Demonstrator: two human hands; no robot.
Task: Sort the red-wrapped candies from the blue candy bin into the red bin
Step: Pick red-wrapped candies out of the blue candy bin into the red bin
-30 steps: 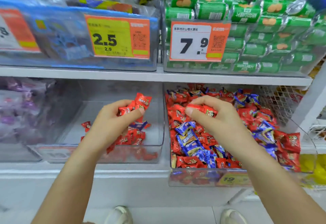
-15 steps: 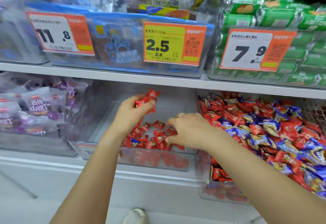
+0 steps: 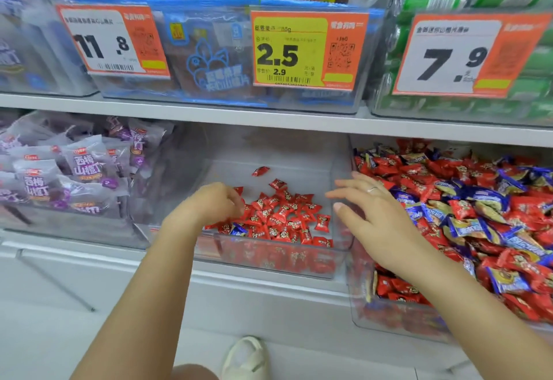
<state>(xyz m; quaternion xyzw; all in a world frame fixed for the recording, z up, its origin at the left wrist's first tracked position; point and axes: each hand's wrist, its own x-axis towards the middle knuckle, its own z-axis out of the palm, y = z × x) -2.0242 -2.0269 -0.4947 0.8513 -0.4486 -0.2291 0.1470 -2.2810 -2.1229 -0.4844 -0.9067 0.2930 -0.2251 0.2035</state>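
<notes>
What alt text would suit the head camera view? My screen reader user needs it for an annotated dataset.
A person's left hand hangs loosely curled over red candies in a clear bin, while the open right hand reaches across from a neighbouring bin of mixed red and blue candies. Price tags hang on the shelf above.

Left hand (image 3: 214,204) seemingly loosely curled; right hand (image 3: 375,218) spread flat.

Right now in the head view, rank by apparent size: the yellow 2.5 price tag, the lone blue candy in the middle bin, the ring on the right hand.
1. yellow 2.5 price tag
2. lone blue candy
3. ring
</notes>
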